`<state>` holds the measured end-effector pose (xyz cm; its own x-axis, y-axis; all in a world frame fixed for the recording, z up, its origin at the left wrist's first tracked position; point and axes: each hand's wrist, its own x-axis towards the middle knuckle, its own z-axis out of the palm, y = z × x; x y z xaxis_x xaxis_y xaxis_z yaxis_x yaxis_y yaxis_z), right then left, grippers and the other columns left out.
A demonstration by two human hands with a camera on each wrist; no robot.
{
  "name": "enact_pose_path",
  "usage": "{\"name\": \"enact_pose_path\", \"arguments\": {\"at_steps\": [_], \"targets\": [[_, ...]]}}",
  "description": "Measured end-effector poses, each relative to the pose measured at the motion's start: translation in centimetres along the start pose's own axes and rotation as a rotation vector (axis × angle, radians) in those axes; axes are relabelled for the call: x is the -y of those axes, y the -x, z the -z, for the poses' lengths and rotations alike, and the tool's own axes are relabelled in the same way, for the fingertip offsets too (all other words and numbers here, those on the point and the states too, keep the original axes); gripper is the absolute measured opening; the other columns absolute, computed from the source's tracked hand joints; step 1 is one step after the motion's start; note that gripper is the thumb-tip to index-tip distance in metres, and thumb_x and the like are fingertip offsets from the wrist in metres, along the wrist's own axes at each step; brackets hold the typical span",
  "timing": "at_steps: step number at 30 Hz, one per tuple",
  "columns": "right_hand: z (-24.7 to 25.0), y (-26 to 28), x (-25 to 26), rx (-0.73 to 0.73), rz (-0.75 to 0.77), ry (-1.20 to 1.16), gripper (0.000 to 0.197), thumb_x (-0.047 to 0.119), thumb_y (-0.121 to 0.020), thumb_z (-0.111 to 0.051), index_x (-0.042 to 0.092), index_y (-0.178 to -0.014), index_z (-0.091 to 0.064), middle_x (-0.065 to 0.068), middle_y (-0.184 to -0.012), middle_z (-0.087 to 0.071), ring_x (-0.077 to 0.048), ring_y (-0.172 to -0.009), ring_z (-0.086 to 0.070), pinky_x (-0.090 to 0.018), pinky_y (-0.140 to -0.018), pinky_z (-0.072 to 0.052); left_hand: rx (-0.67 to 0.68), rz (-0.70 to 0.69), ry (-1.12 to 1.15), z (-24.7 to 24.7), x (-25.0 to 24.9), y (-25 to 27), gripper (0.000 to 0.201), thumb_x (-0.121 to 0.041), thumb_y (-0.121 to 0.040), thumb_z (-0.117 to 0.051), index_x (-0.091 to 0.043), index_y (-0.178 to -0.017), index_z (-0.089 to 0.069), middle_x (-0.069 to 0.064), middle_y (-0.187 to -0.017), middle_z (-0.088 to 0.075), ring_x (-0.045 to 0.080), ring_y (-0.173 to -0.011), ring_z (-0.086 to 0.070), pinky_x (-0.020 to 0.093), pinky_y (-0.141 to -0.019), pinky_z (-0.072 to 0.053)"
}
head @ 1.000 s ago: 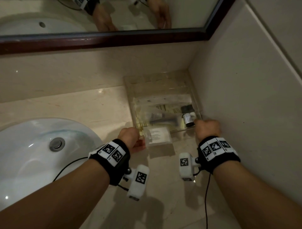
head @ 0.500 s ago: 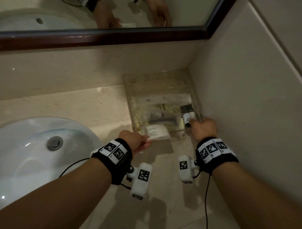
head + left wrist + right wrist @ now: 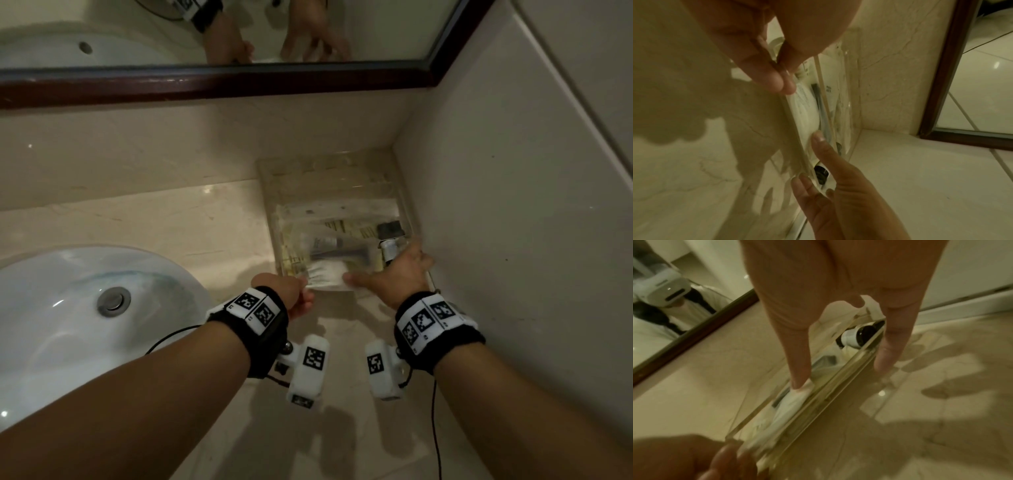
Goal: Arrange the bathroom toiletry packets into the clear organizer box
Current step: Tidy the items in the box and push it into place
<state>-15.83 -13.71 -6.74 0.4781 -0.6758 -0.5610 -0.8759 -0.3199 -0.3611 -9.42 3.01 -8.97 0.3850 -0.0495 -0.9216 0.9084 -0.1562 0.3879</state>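
The clear organizer box (image 3: 342,178) stands in the counter's back right corner. A white packet (image 3: 325,272) lies just inside its near wall (image 3: 824,395). My left hand (image 3: 305,291) pinches the packet's left end (image 3: 803,95) between thumb and fingers. My right hand (image 3: 383,270) straddles the near wall at the right corner. Its thumb (image 3: 799,378) presses the white packet (image 3: 795,400) inside, and a straight finger (image 3: 888,356) lies outside the wall. Inside are a small black-capped bottle (image 3: 390,236), a tube (image 3: 329,245) and yellow-printed packets.
A white sink basin (image 3: 85,308) with a metal drain fills the left of the counter. The tiled side wall (image 3: 513,240) stands right against the box. A dark-framed mirror (image 3: 239,78) runs above the backsplash. Bare marble counter (image 3: 342,428) lies under my wrists.
The white packet moved from the counter in front of the box over the near wall into it. My left hand followed it forward, and my right thumb spread left onto it.
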Motion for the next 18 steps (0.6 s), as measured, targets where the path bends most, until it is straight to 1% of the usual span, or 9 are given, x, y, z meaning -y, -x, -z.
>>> {"name": "enact_pose_path", "arguments": {"at_steps": [2, 4, 7, 9, 11, 12, 16, 18], "targets": [[-0.8, 0.3, 0.5, 0.008, 0.023, 0.055, 0.152, 0.047, -0.052, -0.096, 0.022, -0.157, 0.012, -0.016, -0.161, 0.007, -0.040, -0.136, -0.042, -0.047, -0.109, -0.042, 0.006, 0.001, -0.022, 0.0, -0.1, 0.0, 0.026, -0.011, -0.098, -0.057, -0.005, -0.073, -0.056, 0.002, -0.030, -0.050, 0.009, -0.023, -0.048, 0.019, -0.030, -0.045], [-1.3, 0.2, 0.7, -0.008, 0.029, 0.057, 0.152, 0.047, -0.052, -0.096, 0.024, -0.156, 0.012, -0.015, -0.161, 0.009, -0.039, -0.132, -0.047, -0.045, -0.103, -0.046, -0.002, -0.007, -0.033, 0.0, -0.1, 0.0, 0.025, -0.010, -0.097, -0.059, -0.004, -0.073, -0.057, 0.002, -0.031, -0.050, 0.010, -0.024, -0.048, 0.019, -0.031, -0.045], [-1.7, 0.2, 1.0, -0.046, 0.019, 0.045, 0.150, 0.046, -0.052, -0.096, 0.024, -0.157, 0.010, -0.014, -0.161, 0.007, -0.039, -0.128, -0.052, -0.044, -0.098, -0.049, -0.013, -0.013, -0.045, 0.0, 0.1, -0.3, 0.026, -0.012, -0.096, -0.061, -0.004, -0.071, -0.057, 0.003, -0.034, -0.050, 0.011, -0.024, -0.048, 0.020, -0.032, -0.045], [-1.8, 0.2, 1.1, -0.067, 0.008, 0.022, 0.148, 0.043, -0.054, -0.096, 0.023, -0.157, 0.009, -0.014, -0.161, 0.005, -0.039, -0.127, -0.053, -0.043, -0.097, -0.050, -0.016, -0.019, -0.047, -0.1, 0.2, -0.2, 0.026, -0.013, -0.095, -0.062, -0.004, -0.071, -0.057, 0.006, -0.043, -0.053, 0.013, -0.026, -0.049, 0.021, -0.032, -0.046], [-2.0, 0.0, 1.3, -0.080, -0.010, -0.024, 0.146, 0.039, -0.056, -0.096, 0.022, -0.158, 0.008, -0.014, -0.160, 0.004, -0.039, -0.127, -0.053, -0.042, -0.096, -0.051, -0.021, -0.024, -0.050, -0.1, 0.2, -0.2, 0.025, -0.014, -0.095, -0.063, -0.003, -0.073, -0.058, 0.009, -0.054, -0.055, 0.016, -0.032, -0.051, 0.022, -0.032, -0.046], [-2.0, 0.1, 1.4, -0.088, -0.016, -0.041, 0.145, 0.038, -0.057, -0.096, 0.021, -0.158, 0.007, -0.014, -0.160, 0.003, -0.039, -0.126, -0.053, -0.042, -0.095, -0.052, -0.026, -0.029, -0.054, -0.1, 0.2, -0.2, 0.025, -0.014, -0.094, -0.064, -0.003, -0.073, -0.058, 0.010, -0.056, -0.055, 0.017, -0.035, -0.051, 0.022, -0.033, -0.047], [-2.4, -0.1, 1.8, -0.130, -0.043, -0.059, 0.144, 0.038, -0.054, -0.097, 0.022, -0.156, 0.003, -0.018, -0.156, -0.005, -0.043, -0.118, -0.058, -0.044, -0.091, -0.055, -0.057, -0.038, -0.087, -0.2, 0.2, -0.4, 0.027, -0.018, -0.092, -0.067, -0.002, -0.074, -0.058, 0.011, -0.056, -0.057, 0.018, -0.039, -0.054, 0.025, -0.037, -0.051], [-2.5, -0.3, 2.0, -0.144, -0.050, -0.055, 0.145, 0.039, -0.052, -0.098, 0.020, -0.155, 0.002, -0.020, -0.154, -0.008, -0.044, -0.115, -0.059, -0.046, -0.091, -0.057, -0.065, -0.033, -0.085, -0.1, 0.1, -0.6, 0.028, -0.020, -0.092, -0.067, -0.001, -0.073, -0.058, 0.011, -0.056, -0.059, 0.019, -0.040, -0.055, 0.026, -0.039, -0.052]]}}
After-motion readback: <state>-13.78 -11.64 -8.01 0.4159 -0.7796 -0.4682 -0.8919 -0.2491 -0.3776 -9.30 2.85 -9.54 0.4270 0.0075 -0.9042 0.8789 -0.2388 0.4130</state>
